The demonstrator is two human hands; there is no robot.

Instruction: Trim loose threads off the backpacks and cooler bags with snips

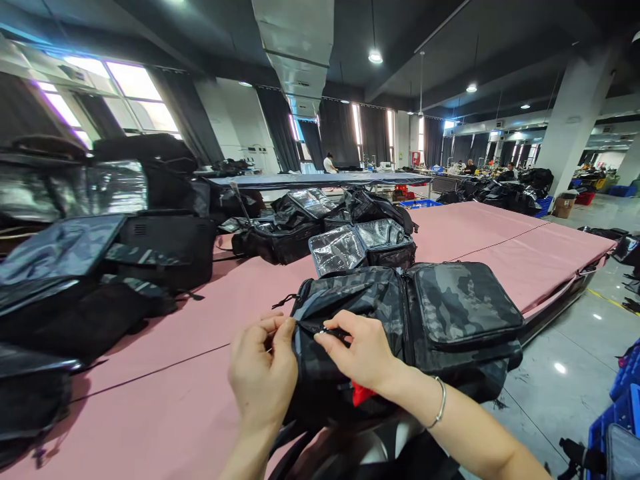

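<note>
A dark camouflage bag (440, 313) lies at the near edge of the pink table (165, 407). My left hand (263, 377) is closed, pinching the bag's left front edge beside the zipper. My right hand (363, 350), with a bracelet on its wrist, pinches a small black zipper pull (331, 331) on the bag's front pocket. A scrap of red (361, 395) shows under my right hand, against the bag.
Open bags with silver lining (361, 248) stand behind the camouflage bag. Piles of black bags (90, 267) fill the table's left side. More bags lie at the back right (500, 190). People work far off. Blue crates (627, 393) stand on the floor at right.
</note>
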